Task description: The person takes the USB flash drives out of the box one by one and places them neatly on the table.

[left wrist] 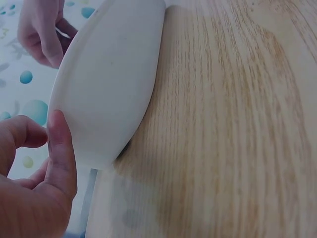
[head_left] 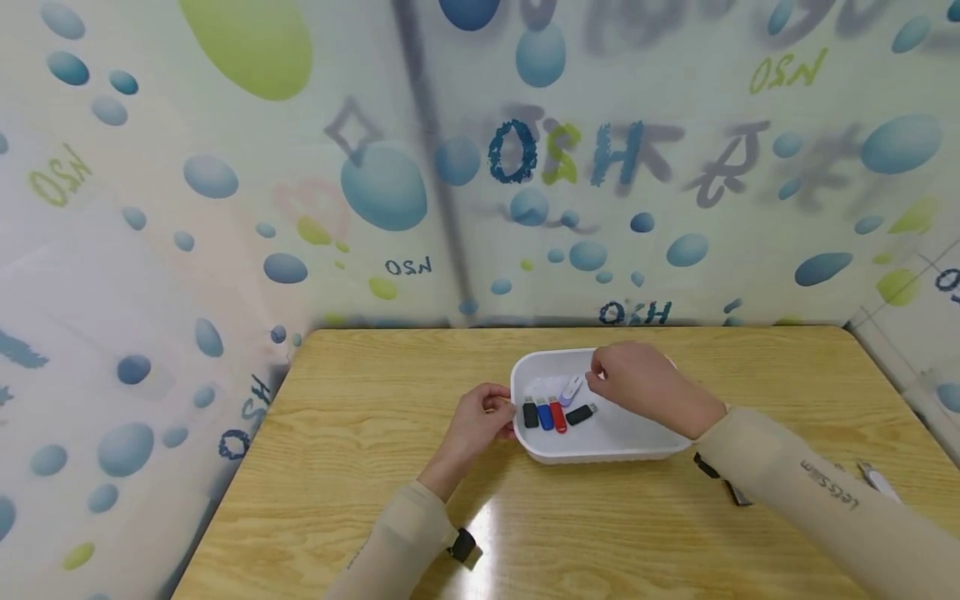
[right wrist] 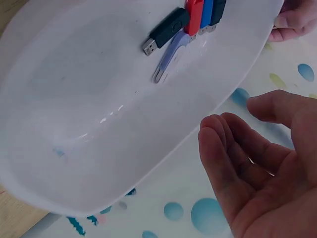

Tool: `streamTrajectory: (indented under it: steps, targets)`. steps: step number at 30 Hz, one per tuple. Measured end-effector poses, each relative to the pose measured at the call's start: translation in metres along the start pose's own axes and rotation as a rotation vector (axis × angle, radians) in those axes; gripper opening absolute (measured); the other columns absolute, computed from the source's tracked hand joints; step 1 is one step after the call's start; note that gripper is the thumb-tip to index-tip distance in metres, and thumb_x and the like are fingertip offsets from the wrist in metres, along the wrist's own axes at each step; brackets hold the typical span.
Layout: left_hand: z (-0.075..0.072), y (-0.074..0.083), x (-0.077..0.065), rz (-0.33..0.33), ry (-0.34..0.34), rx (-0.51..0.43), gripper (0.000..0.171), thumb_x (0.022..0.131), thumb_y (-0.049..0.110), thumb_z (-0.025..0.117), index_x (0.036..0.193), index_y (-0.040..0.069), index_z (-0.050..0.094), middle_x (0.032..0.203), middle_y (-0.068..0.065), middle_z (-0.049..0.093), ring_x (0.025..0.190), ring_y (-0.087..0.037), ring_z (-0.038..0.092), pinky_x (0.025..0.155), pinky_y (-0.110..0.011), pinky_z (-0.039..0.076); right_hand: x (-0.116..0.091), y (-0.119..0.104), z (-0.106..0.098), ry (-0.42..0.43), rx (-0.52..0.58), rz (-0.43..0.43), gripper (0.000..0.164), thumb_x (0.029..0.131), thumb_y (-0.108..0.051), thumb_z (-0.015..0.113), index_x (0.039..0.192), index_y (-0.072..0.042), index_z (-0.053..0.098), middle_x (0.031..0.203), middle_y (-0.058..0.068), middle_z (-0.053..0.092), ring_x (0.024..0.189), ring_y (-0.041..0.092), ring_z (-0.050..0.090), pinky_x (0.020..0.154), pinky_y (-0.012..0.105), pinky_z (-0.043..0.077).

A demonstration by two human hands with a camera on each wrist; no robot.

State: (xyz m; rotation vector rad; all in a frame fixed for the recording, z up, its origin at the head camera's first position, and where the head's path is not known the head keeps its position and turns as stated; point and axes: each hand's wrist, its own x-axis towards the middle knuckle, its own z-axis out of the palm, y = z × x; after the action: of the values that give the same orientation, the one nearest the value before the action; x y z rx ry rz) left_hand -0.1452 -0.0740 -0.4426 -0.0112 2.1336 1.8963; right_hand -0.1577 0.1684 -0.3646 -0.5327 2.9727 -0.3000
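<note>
A white plastic basin (head_left: 622,435) stands on the wooden table. My left hand (head_left: 474,423) grips its left rim, with a finger along the outer wall in the left wrist view. Inside, toward the left, lie a black USB stick (head_left: 531,414), a blue USB stick (head_left: 545,416) and a red USB stick (head_left: 558,417) side by side. Another black USB stick (right wrist: 169,27) and a pale lavender USB stick (right wrist: 171,55) lie at angles beside them. Over the basin's far rim hovers my right hand (head_left: 648,385), fingers loosely bent and holding nothing.
On the table (head_left: 360,433), right of the basin, lie a white USB stick (head_left: 879,481) and a dark object (head_left: 738,495), partly hidden by the right sleeve (head_left: 810,483). A patterned wall covering (head_left: 465,250) rises behind the table's far edge.
</note>
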Motion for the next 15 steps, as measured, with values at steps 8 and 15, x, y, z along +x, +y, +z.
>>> streamTrajectory:
  steps: [8, 15]
  targets:
    - [0.001, 0.0, 0.0, -0.004, -0.001, -0.003, 0.032, 0.088, 0.0, 0.058, 0.118, -0.01, 0.053, 0.086, -0.01, 0.056, 0.065, -0.017, 0.06, 0.066, -0.036, 0.06, 0.023, -0.014, 0.016, -0.117, -0.03, 0.046, 0.027, 0.091, -0.029, 0.061, 0.07, -0.012, 0.062, 0.056, -0.001, 0.051, 0.052, 0.014, 0.049, 0.047, 0.023, 0.038]
    - [0.001, 0.004, -0.002, 0.001, -0.011, -0.011, 0.034, 0.088, -0.002, 0.056, 0.12, -0.014, 0.052, 0.084, -0.009, 0.055, 0.065, -0.016, 0.06, 0.067, -0.038, 0.06, 0.036, -0.015, 0.022, -0.153, -0.055, 0.052, 0.027, 0.09, -0.03, 0.063, 0.073, -0.011, 0.059, 0.058, 0.001, 0.052, 0.051, 0.014, 0.05, 0.047, 0.023, 0.038]
